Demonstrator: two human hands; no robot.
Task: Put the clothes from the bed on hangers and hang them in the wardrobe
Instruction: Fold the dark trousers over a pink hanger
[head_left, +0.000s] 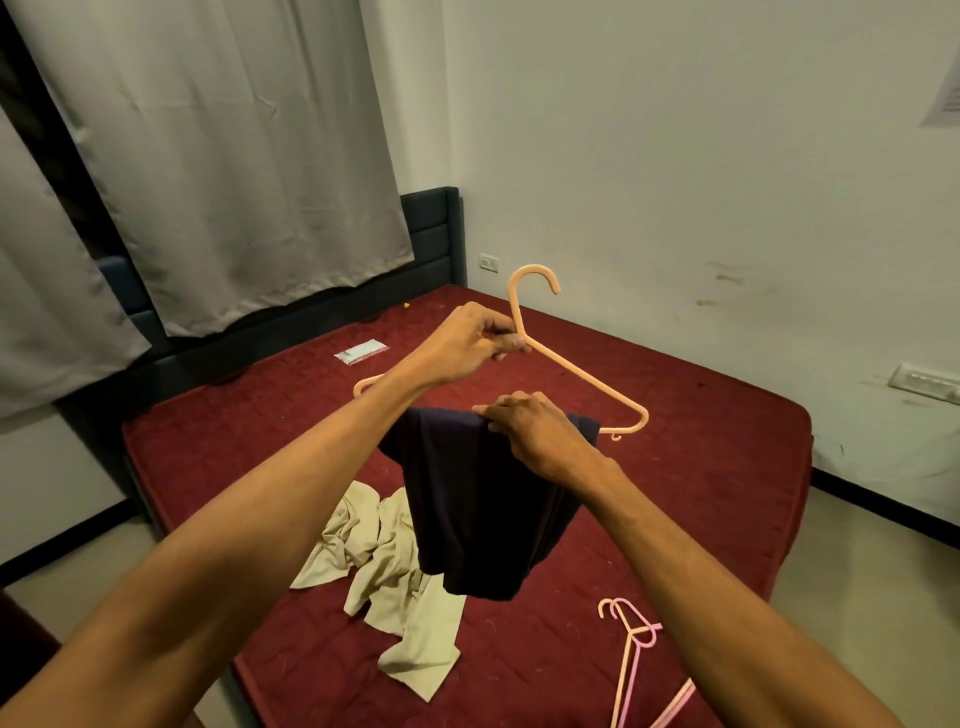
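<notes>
**Above the bed: dark garment draped on a peach hanger**

Over the red bed (701, 441), a person holds a peach hanger (582, 376) in the air. The left hand (470, 345) pinches its neck just below the hook, with fingers and thumb closed on the plastic. The right hand (540, 434) is lower, and its fingers curl over the top fold of a dark garment (483, 509). This garment is draped over the hanger's bottom bar and hangs down freely.

On the mattress, below the garment, a crumpled beige cloth (384, 561) lies. Two pink hangers (631, 654) lie on the bed near its closest edge, to the right. A small clear packet (361, 352) lies farther back, near the grey curtain (234, 156).
</notes>
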